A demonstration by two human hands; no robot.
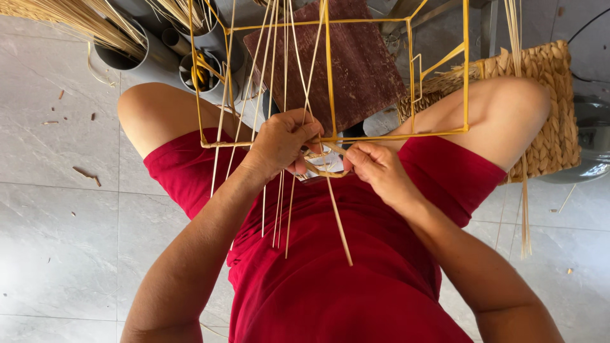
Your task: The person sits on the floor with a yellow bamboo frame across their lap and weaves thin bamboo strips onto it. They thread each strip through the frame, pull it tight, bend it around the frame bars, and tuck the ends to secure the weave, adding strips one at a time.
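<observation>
A yellow wire frame point(406, 134), box-shaped, stands over my lap between my knees. Several thin pale straw strands point(279, 209) hang across its near bar and down over my red clothing. My left hand point(279, 143) grips the near bar and pinches strands against it. My right hand point(375, 168) sits just to the right, its fingers pinching a flat strand point(338, 222) that wraps the bar and trails down to my lap. The two hands almost touch at the bar.
Grey plastic tubes point(152, 60) holding straw bundles stand on the tiled floor at the upper left. A dark red board point(349, 57) lies beyond the frame. A woven basket point(553, 108) sits beside my right knee. Small scraps point(86, 173) dot the tiles at left.
</observation>
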